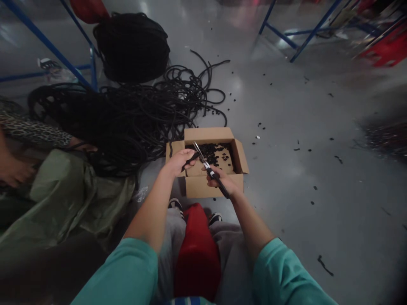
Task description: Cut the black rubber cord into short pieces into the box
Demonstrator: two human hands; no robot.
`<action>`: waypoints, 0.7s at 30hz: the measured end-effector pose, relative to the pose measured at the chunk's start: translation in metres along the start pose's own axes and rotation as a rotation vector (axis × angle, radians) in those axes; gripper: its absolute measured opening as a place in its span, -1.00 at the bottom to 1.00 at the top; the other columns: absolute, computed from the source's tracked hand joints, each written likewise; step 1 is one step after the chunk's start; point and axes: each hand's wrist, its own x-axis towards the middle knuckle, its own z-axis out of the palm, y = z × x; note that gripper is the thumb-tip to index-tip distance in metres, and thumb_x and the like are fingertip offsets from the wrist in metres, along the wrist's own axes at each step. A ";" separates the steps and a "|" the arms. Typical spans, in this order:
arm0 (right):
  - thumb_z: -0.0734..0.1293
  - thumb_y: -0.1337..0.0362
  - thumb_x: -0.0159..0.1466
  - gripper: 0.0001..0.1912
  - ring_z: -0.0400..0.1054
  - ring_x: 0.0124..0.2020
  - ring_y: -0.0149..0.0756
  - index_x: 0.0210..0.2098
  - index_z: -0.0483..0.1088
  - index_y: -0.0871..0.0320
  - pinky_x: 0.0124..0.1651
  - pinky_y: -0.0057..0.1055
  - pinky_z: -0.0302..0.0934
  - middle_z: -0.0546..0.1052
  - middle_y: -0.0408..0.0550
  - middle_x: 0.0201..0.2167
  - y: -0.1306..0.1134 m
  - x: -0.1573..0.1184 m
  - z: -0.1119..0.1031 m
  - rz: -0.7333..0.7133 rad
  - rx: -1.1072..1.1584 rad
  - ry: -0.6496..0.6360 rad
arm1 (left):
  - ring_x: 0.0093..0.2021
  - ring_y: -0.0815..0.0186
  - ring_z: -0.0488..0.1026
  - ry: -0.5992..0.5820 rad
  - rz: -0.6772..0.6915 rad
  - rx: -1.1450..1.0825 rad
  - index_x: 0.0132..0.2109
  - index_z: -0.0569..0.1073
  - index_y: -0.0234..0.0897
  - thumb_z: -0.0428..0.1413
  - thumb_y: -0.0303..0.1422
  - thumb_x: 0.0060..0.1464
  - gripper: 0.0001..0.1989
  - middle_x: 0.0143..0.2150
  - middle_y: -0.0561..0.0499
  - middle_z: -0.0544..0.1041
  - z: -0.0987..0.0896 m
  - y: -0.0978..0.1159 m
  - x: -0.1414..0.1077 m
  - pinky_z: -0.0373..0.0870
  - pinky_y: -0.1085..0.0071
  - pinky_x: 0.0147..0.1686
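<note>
My left hand (178, 162) is closed around a black cord (192, 157), whose end sticks out toward the right. In my right hand (229, 183) is a pair of scissors (206, 163) with dark handles, the blades pointing up and to the left. The blades are at the cord's end; whether they touch it I cannot tell. Both hands are over an open cardboard box (210, 186) on the floor. Short black cut pieces (211, 153) lie scattered on its bottom.
Tangled black cord (127, 114) covers the floor at the left, with a large coil (132, 47) behind it. Another person's hand (15, 169) is at the far left, near a green sheet (73, 190). Blue frames (310, 31) stand at the back. Small black bits dot the floor.
</note>
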 end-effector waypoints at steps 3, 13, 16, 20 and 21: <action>0.29 0.40 -0.21 -0.49 0.01 -0.65 -0.55 -0.20 0.30 0.18 -0.57 -0.54 -0.08 0.18 -0.34 -0.68 0.002 0.000 0.000 -0.008 0.005 0.014 | -0.69 0.59 0.12 -0.003 -0.025 0.046 -0.47 0.32 -0.41 0.13 -0.23 -0.11 -0.72 -0.64 0.08 0.27 0.002 0.002 -0.001 -0.10 0.65 -0.79; 0.29 0.37 -0.19 -0.55 0.01 -0.76 -0.56 -0.24 0.33 0.20 -0.69 -0.54 -0.11 0.19 -0.36 -0.74 0.003 -0.001 0.004 -0.006 0.021 0.080 | -0.71 0.58 0.10 -0.014 -0.006 0.086 -0.50 0.31 -0.38 0.13 -0.22 -0.11 -0.71 -0.69 0.10 0.25 0.003 0.000 0.000 -0.10 0.62 -0.76; 0.29 0.37 -0.20 -0.51 0.01 -0.76 -0.55 -0.21 0.33 0.21 -0.68 -0.53 -0.11 0.19 -0.36 -0.76 0.004 0.000 0.004 0.033 0.005 0.150 | -0.72 0.58 0.09 0.014 0.017 0.120 -0.47 0.34 -0.40 0.08 -0.24 -0.05 -0.74 -0.67 0.09 0.28 0.001 -0.004 0.003 -0.07 0.60 -0.73; 0.29 0.35 -0.19 -0.46 0.03 -0.71 -0.53 -0.15 0.31 0.23 -0.64 -0.52 -0.10 0.20 -0.34 -0.74 0.007 0.002 -0.001 0.028 0.009 0.258 | -0.69 0.56 0.15 0.075 0.060 0.120 -0.43 0.36 -0.40 0.06 -0.29 -0.03 -0.79 -0.62 0.09 0.31 -0.001 -0.009 0.007 0.02 0.57 -0.67; 0.29 0.35 -0.18 -0.45 0.04 -0.69 -0.53 -0.13 0.30 0.23 -0.62 -0.52 -0.10 0.20 -0.33 -0.73 0.007 0.003 -0.002 0.015 0.013 0.262 | -0.67 0.56 0.17 0.089 0.066 0.106 -0.42 0.36 -0.40 0.07 -0.31 -0.03 -0.80 -0.60 0.09 0.32 -0.002 -0.009 0.007 0.05 0.57 -0.64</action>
